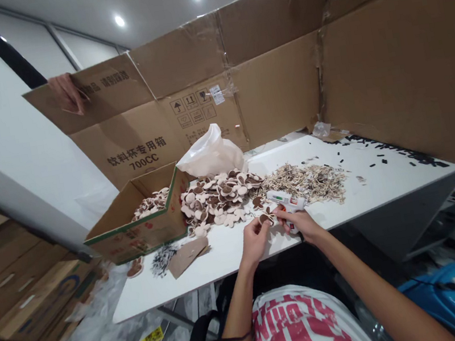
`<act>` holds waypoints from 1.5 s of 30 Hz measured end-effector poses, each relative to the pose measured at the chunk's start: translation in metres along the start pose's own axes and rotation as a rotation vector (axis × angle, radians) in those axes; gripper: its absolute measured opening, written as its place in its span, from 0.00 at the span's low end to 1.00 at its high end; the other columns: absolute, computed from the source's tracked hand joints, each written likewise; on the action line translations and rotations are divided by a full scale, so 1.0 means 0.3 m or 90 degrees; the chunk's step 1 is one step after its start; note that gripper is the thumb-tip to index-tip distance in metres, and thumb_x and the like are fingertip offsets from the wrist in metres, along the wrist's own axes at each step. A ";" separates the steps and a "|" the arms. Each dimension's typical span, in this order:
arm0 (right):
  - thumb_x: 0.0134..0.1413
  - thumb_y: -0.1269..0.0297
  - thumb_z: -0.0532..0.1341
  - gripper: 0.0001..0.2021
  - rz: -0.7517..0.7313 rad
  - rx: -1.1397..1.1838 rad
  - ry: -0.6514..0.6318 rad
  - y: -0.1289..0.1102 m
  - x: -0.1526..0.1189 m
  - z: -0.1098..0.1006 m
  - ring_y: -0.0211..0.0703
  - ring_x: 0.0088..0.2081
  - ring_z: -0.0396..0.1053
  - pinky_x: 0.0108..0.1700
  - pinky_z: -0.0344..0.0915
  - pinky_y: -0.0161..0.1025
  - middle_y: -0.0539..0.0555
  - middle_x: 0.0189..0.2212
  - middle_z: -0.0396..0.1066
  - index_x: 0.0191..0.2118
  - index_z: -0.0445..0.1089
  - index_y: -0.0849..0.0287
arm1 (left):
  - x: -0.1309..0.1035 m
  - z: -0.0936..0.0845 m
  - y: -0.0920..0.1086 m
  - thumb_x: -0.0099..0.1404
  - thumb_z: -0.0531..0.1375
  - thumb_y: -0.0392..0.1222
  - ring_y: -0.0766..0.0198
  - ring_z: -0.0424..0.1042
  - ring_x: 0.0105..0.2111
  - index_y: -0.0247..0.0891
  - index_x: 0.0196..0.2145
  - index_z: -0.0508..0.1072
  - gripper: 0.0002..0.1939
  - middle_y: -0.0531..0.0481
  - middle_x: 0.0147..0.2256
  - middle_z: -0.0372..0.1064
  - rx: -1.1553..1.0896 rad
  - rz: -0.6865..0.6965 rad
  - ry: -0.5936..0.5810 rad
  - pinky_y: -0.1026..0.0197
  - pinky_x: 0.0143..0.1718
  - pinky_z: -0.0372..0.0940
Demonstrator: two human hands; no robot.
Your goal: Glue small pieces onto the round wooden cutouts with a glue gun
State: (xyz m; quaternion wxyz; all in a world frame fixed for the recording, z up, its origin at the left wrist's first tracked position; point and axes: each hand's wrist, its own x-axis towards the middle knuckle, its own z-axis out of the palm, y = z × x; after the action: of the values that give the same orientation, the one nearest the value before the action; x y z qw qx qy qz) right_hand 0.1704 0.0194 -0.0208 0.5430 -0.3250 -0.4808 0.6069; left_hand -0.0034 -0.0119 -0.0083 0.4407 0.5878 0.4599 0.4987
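While the left hand (256, 239) pinches a small brown-and-cream flower-shaped piece (265, 218) above the white table's (376, 181) near edge, the right hand (300, 223) grips a white glue gun (286, 202); its long axis points left, nozzle just beside the piece.

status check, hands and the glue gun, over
Left hand pinching small brown-and-tan wooden flower piece. Right hand gripping white hot glue gun, nozzle at piece. Nothing between them.
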 end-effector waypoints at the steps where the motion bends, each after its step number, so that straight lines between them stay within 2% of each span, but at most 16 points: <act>1: 0.46 0.40 0.77 0.26 0.002 0.000 0.004 -0.001 0.000 0.001 0.37 0.17 0.60 0.18 0.61 0.32 0.50 0.22 0.68 0.30 0.70 0.58 | 0.000 0.000 0.002 0.66 0.64 0.57 0.65 0.62 0.29 0.35 0.32 0.75 0.20 0.51 0.28 0.67 -0.001 -0.001 0.004 0.63 0.32 0.57; 10: 0.47 0.40 0.77 0.26 0.006 -0.003 0.017 0.006 0.003 -0.001 0.38 0.17 0.61 0.18 0.61 0.32 0.50 0.22 0.68 0.32 0.71 0.57 | -0.003 0.000 -0.009 0.63 0.67 0.61 0.65 0.62 0.28 0.35 0.35 0.77 0.23 0.52 0.28 0.67 0.007 0.002 0.007 0.64 0.31 0.58; 15: 0.46 0.39 0.77 0.26 0.010 -0.010 0.015 0.002 0.000 0.002 0.38 0.17 0.61 0.18 0.61 0.33 0.50 0.22 0.68 0.32 0.71 0.57 | 0.004 0.005 -0.031 0.64 0.64 0.64 0.65 0.63 0.28 0.34 0.37 0.78 0.26 0.50 0.28 0.69 0.035 0.002 0.011 0.63 0.30 0.60; 23: 0.49 0.43 0.77 0.24 0.004 0.004 0.002 0.019 0.002 -0.007 0.37 0.17 0.61 0.19 0.62 0.32 0.50 0.22 0.69 0.32 0.72 0.58 | 0.003 0.002 -0.037 0.66 0.62 0.64 0.63 0.65 0.30 0.35 0.36 0.75 0.25 0.48 0.31 0.70 0.050 0.007 -0.010 0.62 0.33 0.60; 28: 0.49 0.43 0.77 0.24 0.002 0.010 -0.005 0.023 0.003 -0.006 0.37 0.17 0.62 0.19 0.62 0.31 0.50 0.22 0.69 0.33 0.73 0.58 | 0.004 0.002 -0.027 0.66 0.62 0.63 0.62 0.64 0.31 0.35 0.39 0.76 0.25 0.49 0.32 0.70 0.036 0.010 0.012 0.62 0.34 0.59; 34: 0.51 0.42 0.76 0.23 0.001 -0.003 -0.030 0.030 0.006 -0.011 0.37 0.18 0.62 0.20 0.62 0.31 0.51 0.23 0.70 0.33 0.74 0.58 | 0.001 0.001 -0.011 0.70 0.58 0.63 0.65 0.58 0.26 0.39 0.29 0.67 0.24 0.56 0.23 0.58 0.033 0.003 0.039 0.62 0.31 0.55; 45: 0.58 0.44 0.74 0.21 -0.017 -0.003 -0.057 0.046 0.007 -0.019 0.36 0.18 0.63 0.21 0.62 0.31 0.52 0.24 0.72 0.32 0.73 0.57 | -0.003 -0.005 -0.006 0.71 0.56 0.59 0.61 0.60 0.30 0.40 0.32 0.69 0.20 0.53 0.28 0.63 0.101 0.053 0.085 0.60 0.36 0.56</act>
State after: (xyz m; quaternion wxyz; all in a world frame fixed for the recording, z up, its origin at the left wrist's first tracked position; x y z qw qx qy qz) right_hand 0.1706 0.0233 -0.0353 0.5285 -0.2924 -0.5101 0.6124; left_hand -0.0051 -0.0123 -0.0100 0.3397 0.6049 0.5015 0.5169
